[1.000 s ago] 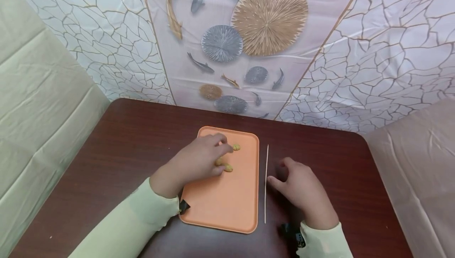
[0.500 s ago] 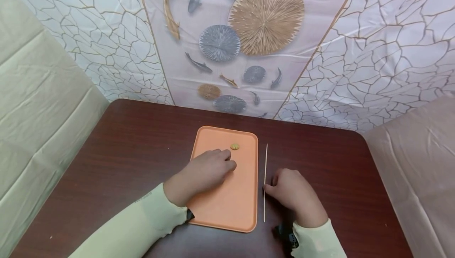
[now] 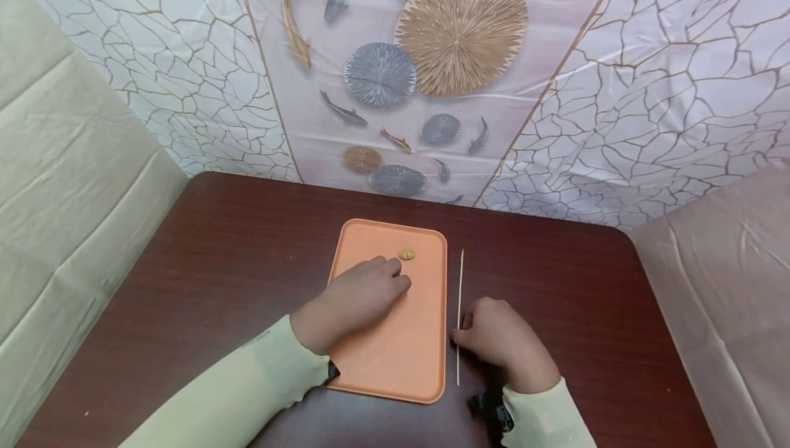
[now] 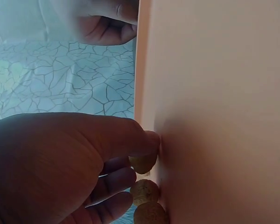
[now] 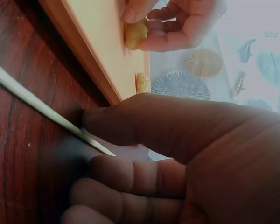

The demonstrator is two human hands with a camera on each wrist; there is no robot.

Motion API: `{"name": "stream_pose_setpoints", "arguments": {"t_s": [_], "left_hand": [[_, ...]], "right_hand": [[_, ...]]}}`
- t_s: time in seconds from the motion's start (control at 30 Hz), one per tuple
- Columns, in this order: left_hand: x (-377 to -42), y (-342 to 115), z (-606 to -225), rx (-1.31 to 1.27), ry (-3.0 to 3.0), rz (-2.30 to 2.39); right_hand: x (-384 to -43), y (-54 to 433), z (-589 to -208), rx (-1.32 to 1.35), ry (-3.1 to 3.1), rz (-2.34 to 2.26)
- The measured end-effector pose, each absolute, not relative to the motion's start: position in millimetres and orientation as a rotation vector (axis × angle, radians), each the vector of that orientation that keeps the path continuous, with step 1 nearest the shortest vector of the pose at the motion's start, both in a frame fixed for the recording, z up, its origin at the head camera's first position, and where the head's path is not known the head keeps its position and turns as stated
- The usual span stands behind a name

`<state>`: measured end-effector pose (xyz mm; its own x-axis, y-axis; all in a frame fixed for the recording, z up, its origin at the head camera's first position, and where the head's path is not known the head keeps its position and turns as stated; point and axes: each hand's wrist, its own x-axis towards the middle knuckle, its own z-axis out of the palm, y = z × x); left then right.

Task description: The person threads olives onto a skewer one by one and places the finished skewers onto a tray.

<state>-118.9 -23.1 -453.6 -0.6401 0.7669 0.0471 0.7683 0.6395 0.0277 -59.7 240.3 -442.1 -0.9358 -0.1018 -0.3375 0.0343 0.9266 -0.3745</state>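
Over the orange tray my left hand pinches a small yellowish round lump between thumb and fingers; the hand hides it in the head view. Two similar lumps show just past the fingers in the left wrist view. Near the tray's far end lies a yellow lump with a line across its middle. My right hand, fingers curled, is at a thin wooden skewer lying beside the tray. In the right wrist view the skewer passes between thumb and forefinger.
The dark reddish-brown table extends around the tray on all sides. Behind it hangs a patterned cloth with fish and round shapes, and plain pale cloth closes off the left side. Each wrist wears a small black device.
My left hand has come nearer and its fingers have closed over the nearer lumps. The right hand has moved left and nearer, bringing its thumb across the skewer and curling its fingers.
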Motion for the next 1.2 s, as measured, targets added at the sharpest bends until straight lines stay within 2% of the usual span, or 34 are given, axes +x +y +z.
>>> {"name": "stream_pose_setpoints", "arguments": {"t_s": [0.4,0.83,1.2], "left_hand": [[-124,-19,-453,-1.239,-2.905,-0.079],[-123,-22,-456,-1.246,-2.873,-0.142],[-125,-38,-457,-1.106,-2.899,-0.628]], "right_hand": [[-60,239,-438,0.145,2.575,-0.672],[-63,242,-444,0.147,2.705,-0.561],[-64,256,-438,0.088,2.807,-0.546]]}}
